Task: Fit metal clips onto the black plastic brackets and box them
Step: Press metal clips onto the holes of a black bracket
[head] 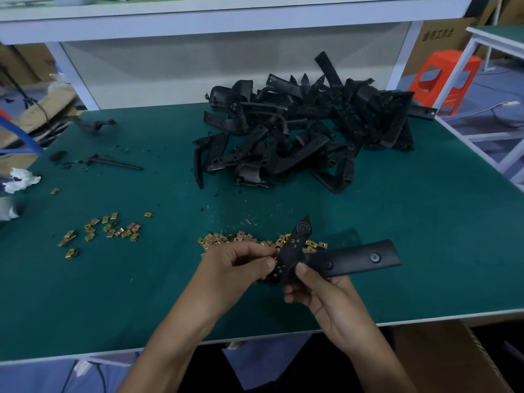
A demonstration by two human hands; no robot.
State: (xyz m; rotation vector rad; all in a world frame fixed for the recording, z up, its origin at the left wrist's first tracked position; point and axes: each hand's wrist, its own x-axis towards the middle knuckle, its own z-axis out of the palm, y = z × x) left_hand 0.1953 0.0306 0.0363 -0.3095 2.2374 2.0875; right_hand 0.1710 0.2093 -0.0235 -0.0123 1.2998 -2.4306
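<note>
An L-shaped black plastic bracket (pixel 351 258) hangs just above the green table, near its front edge. My right hand (pixel 317 290) grips it at the bend, thumb on top. My left hand (pixel 241 262) pinches the bracket's left edge with thumb and fingers; any clip under the fingertips is hidden. Behind my hands lies a row of small gold metal clips (pixel 226 239). A second scatter of clips (pixel 113 228) lies to the left. A big heap of black brackets (pixel 306 129) fills the back middle of the table.
A thin black rod-like part (pixel 116 163) and black scraps lie at the left, with crumpled white paper (pixel 21 180) at the table's left edge. A brown cardboard box (pixel 453 361) stands below the front right edge. An orange stool (pixel 445 78) stands at the far right.
</note>
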